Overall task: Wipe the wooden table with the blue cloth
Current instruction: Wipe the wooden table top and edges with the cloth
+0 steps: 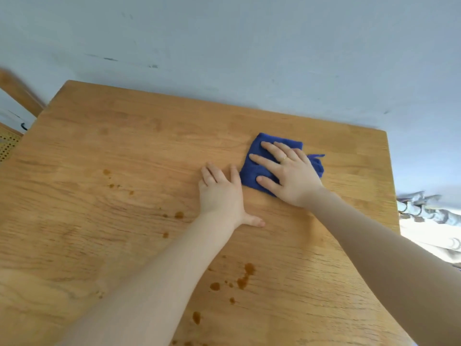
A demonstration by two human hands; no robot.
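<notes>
The wooden table point(124, 151) fills most of the head view. A folded blue cloth point(254, 168) lies on its far right part. My right hand point(287, 171) presses flat on the cloth with the fingers spread, covering its right half. Just left of the cloth, my left hand point(222, 193) rests palm down on the bare wood, fingers partly curled and thumb stretched toward me. Brown liquid spots point(245, 275) dot the wood near my left forearm, and more brown drops point(109, 178) sit further left.
A pale blue-grey floor point(249, 46) lies beyond the table's far edge. A wooden chair with a cane seat point(10, 143) stands at the left edge. White fabric and a grey ribbed object point(429, 213) sit past the table's right edge.
</notes>
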